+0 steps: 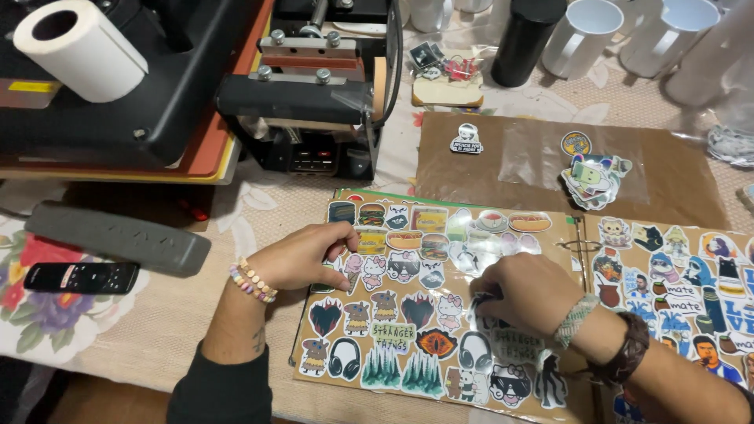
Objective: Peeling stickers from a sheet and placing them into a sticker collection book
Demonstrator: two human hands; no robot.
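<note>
i see the sticker album (pixel 440 314) lying open on the desk (pixel 157 330). left hand (pixel 302 255) rests curled on the page's left edge, holding nothing. right hand (pixel 522 290) pinches a sticker (pixel 481 302) mid-page.

Cloth-covered table (pixel 188 330) with sticker binder (pixel 440 314), heat press (pixel 157 86), remote (pixel 81 277), mugs (pixel 585 35).

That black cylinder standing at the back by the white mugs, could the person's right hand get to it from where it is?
Probably yes. The right hand rests on the sticker album page, and only flat brown paper and a low sticker pile lie between it and the black cylinder. It would be a long stretch.
</note>
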